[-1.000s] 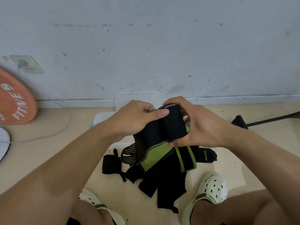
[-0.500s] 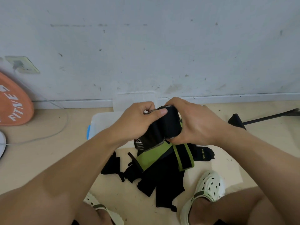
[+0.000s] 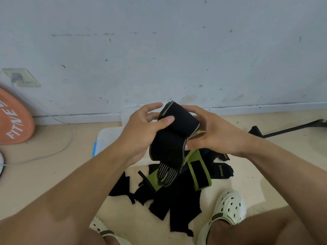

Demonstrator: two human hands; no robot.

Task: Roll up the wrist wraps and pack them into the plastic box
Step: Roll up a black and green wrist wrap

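A black wrist wrap (image 3: 175, 133) with grey edging is half rolled in front of me, its striped end (image 3: 167, 174) hanging down. My left hand (image 3: 141, 131) grips its left side, thumb pressed on the roll. My right hand (image 3: 210, 133) holds the roll's right end with curled fingers. Below, on the floor, lies a pile of other wraps: a green-and-black one (image 3: 199, 172) and several black ones (image 3: 177, 206). The clear plastic box (image 3: 104, 138) with a blue clip stands on the floor behind my left hand, mostly hidden.
My white clogs (image 3: 228, 209) flank the pile. An orange weight plate (image 3: 14, 119) leans on the wall at left, with a cable (image 3: 58, 151) trailing over the floor. A black stand leg (image 3: 283, 129) lies at right. The wall is close behind.
The roll has been lifted and turned, and more of the black wrap is wound onto it. The striped end now hangs free above the pile.
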